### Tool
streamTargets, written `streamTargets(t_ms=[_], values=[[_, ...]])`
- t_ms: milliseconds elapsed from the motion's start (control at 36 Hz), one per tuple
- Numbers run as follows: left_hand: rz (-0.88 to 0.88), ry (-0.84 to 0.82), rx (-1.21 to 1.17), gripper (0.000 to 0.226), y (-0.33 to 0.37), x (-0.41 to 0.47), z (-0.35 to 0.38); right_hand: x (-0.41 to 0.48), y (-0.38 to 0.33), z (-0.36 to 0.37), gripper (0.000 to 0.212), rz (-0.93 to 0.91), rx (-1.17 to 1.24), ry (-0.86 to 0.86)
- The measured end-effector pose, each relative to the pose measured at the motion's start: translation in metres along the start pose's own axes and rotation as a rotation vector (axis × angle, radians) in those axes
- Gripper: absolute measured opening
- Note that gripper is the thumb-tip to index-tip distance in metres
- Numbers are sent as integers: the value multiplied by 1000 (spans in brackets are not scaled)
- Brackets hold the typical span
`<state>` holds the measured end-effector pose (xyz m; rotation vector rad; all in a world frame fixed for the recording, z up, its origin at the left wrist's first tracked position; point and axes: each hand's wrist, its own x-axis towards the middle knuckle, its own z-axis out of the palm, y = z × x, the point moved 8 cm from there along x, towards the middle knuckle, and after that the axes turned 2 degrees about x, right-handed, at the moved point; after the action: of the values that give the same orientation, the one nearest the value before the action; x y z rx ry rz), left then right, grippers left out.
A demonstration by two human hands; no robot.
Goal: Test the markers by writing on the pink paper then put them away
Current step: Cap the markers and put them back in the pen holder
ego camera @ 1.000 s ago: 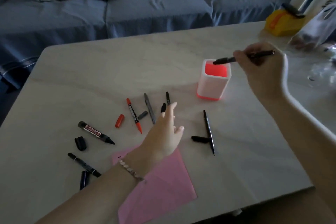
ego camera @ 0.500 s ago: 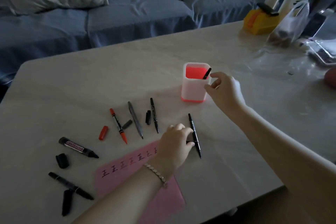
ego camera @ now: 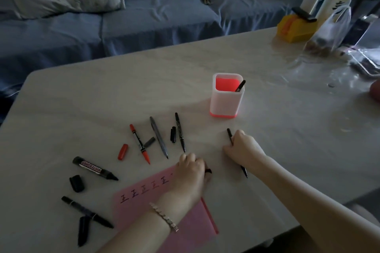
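While both forearms are reaching in from the near edge, the pink paper (ego camera: 141, 203) is lying closest to the viewer on the table (ego camera: 287, 150), with a row of dark written characters along its upper margin. Left hand (ego camera: 191, 172), bracelet (ego camera: 164, 216) at the wrist, is resting knuckles-up on the paper's far right corner, fingers curled around a small black cap (ego camera: 208, 170) that is poking out past them. Right hand (ego camera: 242, 150) is sitting just beside it, off the paper, closing on a thin black pen (ego camera: 229, 134); tip and tail are showing either side of the fist.

Near left: two black pieces are lying crossed, a slim marker (ego camera: 86, 210) and its cap (ego camera: 83, 230). Beyond them a whiteboard marker (ego camera: 92, 168) is lying uncapped, its cap (ego camera: 76, 183) just beside.

Middle ground, well apart from the hands: a red cap (ego camera: 123, 151), a red-tipped marker (ego camera: 139, 143), a grey cap (ego camera: 149, 141), a grey pen (ego camera: 158, 137), a short black cap (ego camera: 173, 134) and a black pen (ego camera: 180, 132), all flat and roughly parallel.

Farther back a white holder (ego camera: 226, 104) with a red interior is standing upright; one black marker (ego camera: 240, 86) is leaning in its right corner.

Far right corner: a yellow box (ego camera: 296, 27) and clear plastic items, too dim to identify. A blue sofa (ego camera: 144, 18) with cushions is running behind the table.
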<state>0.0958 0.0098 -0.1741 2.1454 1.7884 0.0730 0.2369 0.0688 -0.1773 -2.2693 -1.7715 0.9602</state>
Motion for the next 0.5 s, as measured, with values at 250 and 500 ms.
streamTargets(t_ms=[250, 500], values=[[-122, 319, -796, 3, -30, -37, -53, 10, 28, -1, 30, 70, 1, 22], [-352, 347, -981, 16, -87, -77, -46, -32, -21, -7, 26, -171, 279, -14]])
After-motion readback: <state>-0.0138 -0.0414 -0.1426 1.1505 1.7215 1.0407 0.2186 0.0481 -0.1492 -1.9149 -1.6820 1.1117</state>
